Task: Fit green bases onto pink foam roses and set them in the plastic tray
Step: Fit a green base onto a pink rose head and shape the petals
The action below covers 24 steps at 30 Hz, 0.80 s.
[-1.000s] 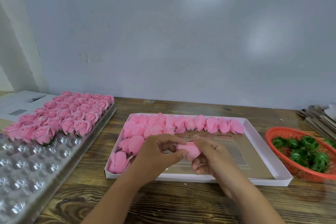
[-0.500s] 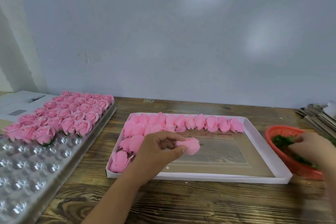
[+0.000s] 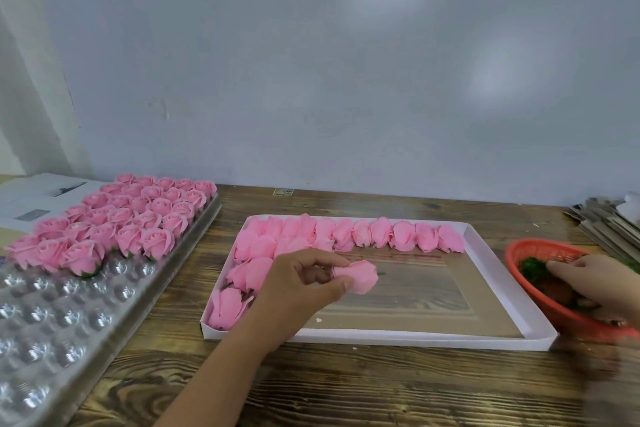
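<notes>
My left hand [image 3: 304, 288] pinches a pink foam rose [image 3: 360, 276] between thumb and fingers, above the white cardboard box [image 3: 491, 246]. Loose pink roses [image 3: 346, 236] lie in rows along the box's far and left sides. My right hand [image 3: 595, 282] reaches into the orange basket [image 3: 516, 253] at the right, fingers curled down among the green bases [image 3: 531, 267]; motion blur hides whether it holds one. The clear plastic tray [image 3: 52, 333] lies at the left, its far half filled with upright finished roses [image 3: 138, 215].
A stack of grey card sheets [image 3: 602, 222] lies at the far right edge. White papers [image 3: 41, 194] sit behind the plastic tray. A pale wall closes off the back of the wooden table [image 3: 346, 388].
My right hand let go of the rose, moved right to the orange basket and now digs deeper into it. The left hand keeps the rose over the box.
</notes>
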{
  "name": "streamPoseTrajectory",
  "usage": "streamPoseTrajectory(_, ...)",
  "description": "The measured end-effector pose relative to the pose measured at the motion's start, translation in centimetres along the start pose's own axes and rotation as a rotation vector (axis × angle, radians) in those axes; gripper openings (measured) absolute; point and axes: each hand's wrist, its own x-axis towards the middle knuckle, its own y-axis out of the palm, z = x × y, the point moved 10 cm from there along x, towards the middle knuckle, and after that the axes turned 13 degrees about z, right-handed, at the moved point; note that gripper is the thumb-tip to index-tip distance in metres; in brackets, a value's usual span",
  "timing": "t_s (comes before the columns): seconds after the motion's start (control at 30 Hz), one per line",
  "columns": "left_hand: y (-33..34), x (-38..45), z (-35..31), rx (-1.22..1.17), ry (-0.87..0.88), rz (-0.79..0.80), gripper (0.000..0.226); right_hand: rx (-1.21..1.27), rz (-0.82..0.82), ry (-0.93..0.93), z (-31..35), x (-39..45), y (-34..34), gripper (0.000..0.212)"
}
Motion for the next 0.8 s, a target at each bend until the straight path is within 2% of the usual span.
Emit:
streamPoseTrajectory(0.07,-0.1,0.0,0.0,-0.001,-0.004,-0.002,0.028,0.009,-0.054,-0.012,-0.6,0.3,-1.0,0.039)
streamPoseTrajectory(0.2,0.0,0.0,0.2,-0.01,-0.009,0.005,0.027,0.021,-0.261,-0.058,-0.8,0.3,-3.5,0.02)
streamPoseTrajectory(0.3,0.0,0.0,0.2,-0.005,-0.011,0.007,0.027,0.058,-0.24,-0.076,-0.3,0.1,-3.1,0.01)
streamPoseTrajectory(0.4,0.0,0.0,0.3,-0.012,-0.015,0.009,0.027,0.018,-0.118,-0.078,0.4,-0.3,-1.6,0.016)
streamPoseTrajectory(0.5,0.0,0.1,0.4,-0.012,-0.01,0.012,0.027,0.02,-0.067,-0.087,0.4,-0.6,-0.6,0.018)
streamPoseTrajectory(0.6,-0.1,0.1,0.4,-0.007,-0.01,0.01,0.027,0.033,-0.057,-0.071,0.0,-0.2,-0.2,0.05)
streamPoseTrajectory(0.63,-0.1,0.0,0.4,-0.01,-0.01,0.009,0.027,0.039,-0.074,-0.068,-0.1,-0.2,-0.4,0.054)
streamPoseTrajectory(0.8,-0.2,0.1,0.5,-0.028,-0.012,0.003,0.025,0.122,-0.276,-0.067,-0.7,-0.9,-2.8,0.019)
